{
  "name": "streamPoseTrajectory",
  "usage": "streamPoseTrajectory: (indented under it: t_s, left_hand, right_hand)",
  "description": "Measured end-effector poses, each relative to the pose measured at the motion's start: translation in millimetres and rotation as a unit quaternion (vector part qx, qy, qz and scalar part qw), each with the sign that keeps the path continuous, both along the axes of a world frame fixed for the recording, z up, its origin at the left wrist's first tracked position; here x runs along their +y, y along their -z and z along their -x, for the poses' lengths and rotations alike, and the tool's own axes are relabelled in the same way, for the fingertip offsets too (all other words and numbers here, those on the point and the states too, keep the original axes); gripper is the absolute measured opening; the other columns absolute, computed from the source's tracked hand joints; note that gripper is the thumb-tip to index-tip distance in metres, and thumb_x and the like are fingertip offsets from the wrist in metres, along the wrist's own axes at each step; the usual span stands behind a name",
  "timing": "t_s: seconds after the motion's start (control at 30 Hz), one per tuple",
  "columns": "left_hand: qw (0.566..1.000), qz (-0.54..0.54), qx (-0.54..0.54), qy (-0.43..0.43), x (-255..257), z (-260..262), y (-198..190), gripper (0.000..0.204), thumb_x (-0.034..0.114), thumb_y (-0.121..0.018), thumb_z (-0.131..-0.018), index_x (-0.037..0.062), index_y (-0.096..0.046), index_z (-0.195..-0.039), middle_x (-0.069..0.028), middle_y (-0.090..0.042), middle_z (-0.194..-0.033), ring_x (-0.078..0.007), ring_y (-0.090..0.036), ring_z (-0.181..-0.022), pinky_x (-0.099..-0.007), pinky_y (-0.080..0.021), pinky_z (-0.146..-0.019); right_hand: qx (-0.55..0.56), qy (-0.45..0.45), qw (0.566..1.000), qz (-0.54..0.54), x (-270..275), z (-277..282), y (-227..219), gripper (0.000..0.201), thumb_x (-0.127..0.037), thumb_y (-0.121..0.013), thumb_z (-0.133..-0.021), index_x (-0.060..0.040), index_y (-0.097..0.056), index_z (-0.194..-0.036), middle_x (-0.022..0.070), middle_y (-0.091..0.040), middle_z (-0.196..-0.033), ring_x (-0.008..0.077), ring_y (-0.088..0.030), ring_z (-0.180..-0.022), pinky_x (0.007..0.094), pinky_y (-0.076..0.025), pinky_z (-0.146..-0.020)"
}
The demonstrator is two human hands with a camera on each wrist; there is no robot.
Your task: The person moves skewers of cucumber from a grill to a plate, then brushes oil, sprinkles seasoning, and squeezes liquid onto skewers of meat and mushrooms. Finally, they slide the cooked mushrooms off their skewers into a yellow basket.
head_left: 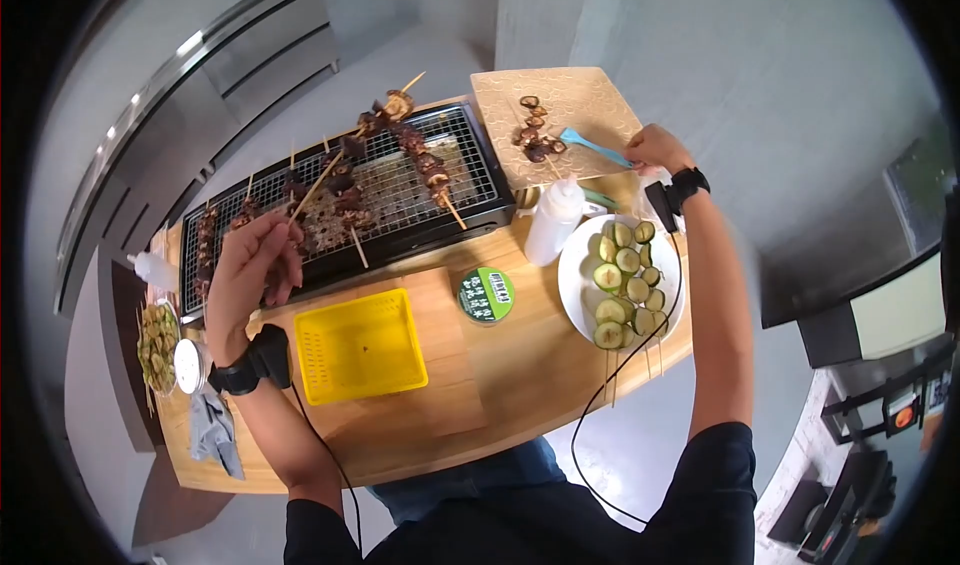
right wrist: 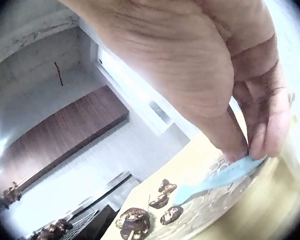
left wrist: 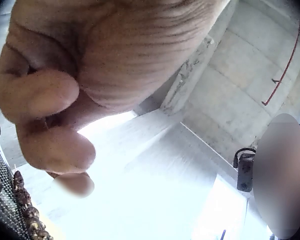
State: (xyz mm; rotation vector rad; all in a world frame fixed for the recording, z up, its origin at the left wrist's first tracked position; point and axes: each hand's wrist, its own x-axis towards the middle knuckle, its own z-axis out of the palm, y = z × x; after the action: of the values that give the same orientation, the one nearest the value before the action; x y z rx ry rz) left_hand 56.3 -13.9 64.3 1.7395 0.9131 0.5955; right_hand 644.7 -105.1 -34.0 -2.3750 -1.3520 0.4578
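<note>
My left hand [head_left: 255,260] pinches the bare end of a wooden skewer [head_left: 398,105] threaded with browned mushroom pieces, which slants up over the grill [head_left: 420,165]. In the left wrist view the curled fingers [left wrist: 55,150] show, but not the held stick. At the right, my right hand [head_left: 660,148] pinches the handle of a light blue basting brush [head_left: 598,149]. The brush head is over the tan embossed board [head_left: 550,83], close to a skewer of mushroom slices [head_left: 535,130] lying there. In the right wrist view the brush [right wrist: 215,180] points toward those mushrooms [right wrist: 133,222].
Several more skewers [head_left: 348,193] lie across the grill. In front are a yellow basket [head_left: 362,350] and a round green-labelled tub [head_left: 486,295]. A white squeeze bottle [head_left: 552,227] stands by a plate [head_left: 573,300] of zucchini skewers. Wrist-camera cables [head_left: 575,435] trail from both arms.
</note>
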Motion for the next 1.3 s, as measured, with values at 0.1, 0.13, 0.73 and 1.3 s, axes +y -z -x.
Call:
streamPoseTrajectory:
  t_s: [0.1,0.13,0.73,1.3]
  left_hand:
    - [1.0,-0.02,0.008,0.005,3,-2,1,0.024,0.019,-0.041,-0.104,0.0016,-0.056,-0.097,-0.0043,-0.058,-0.06,-0.0059,-0.047,-0.04,-0.018,-0.032,-0.037]
    - [1.0,-0.024,0.009,0.0,3,-2,0,0.024,0.019,-0.042,-0.104,0.0017,-0.056,-0.097,-0.0043,-0.058,-0.06,-0.006,-0.046,-0.04,-0.018,-0.032,-0.037]
    - [0.998,-0.054,0.024,-0.005,1,-1,0,0.026,0.024,-0.04,-0.104,0.0038,-0.055,-0.096,-0.0035,-0.058,-0.058,-0.0059,-0.046,-0.038,-0.0184,-0.03,-0.036]
    - [0.998,-0.053,-0.001,0.02,4,3,4,0.028,0.026,-0.041,-0.105,0.0047,-0.056,-0.096,-0.0021,-0.058,-0.058,-0.0052,-0.045,-0.038,-0.0176,-0.03,-0.036]
  right_hand:
    - [-0.005,0.021,1.0,0.011,-9,15,-11,0.016,-0.009,-0.069,-0.077,0.0042,-0.072,-0.084,0.0098,-0.067,-0.067,0.0147,-0.066,-0.06,0.0285,-0.055,-0.056]
    - [-0.013,0.018,1.0,0.019,-14,26,-20,0.016,-0.011,-0.07,-0.076,0.0032,-0.072,-0.083,0.0085,-0.068,-0.067,0.0148,-0.066,-0.06,0.0279,-0.055,-0.056]
    - [-0.218,-0.165,0.952,0.139,-32,87,-6,0.035,-0.017,-0.083,-0.066,0.0039,-0.07,-0.092,0.0208,-0.07,-0.096,0.0349,-0.068,-0.093,0.0432,-0.055,-0.079]
    - [-0.061,-0.057,0.993,0.083,-71,22,-59,0.018,-0.012,-0.068,-0.079,0.0004,-0.071,-0.092,0.0103,-0.07,-0.077,0.0174,-0.069,-0.067,0.0311,-0.054,-0.055]
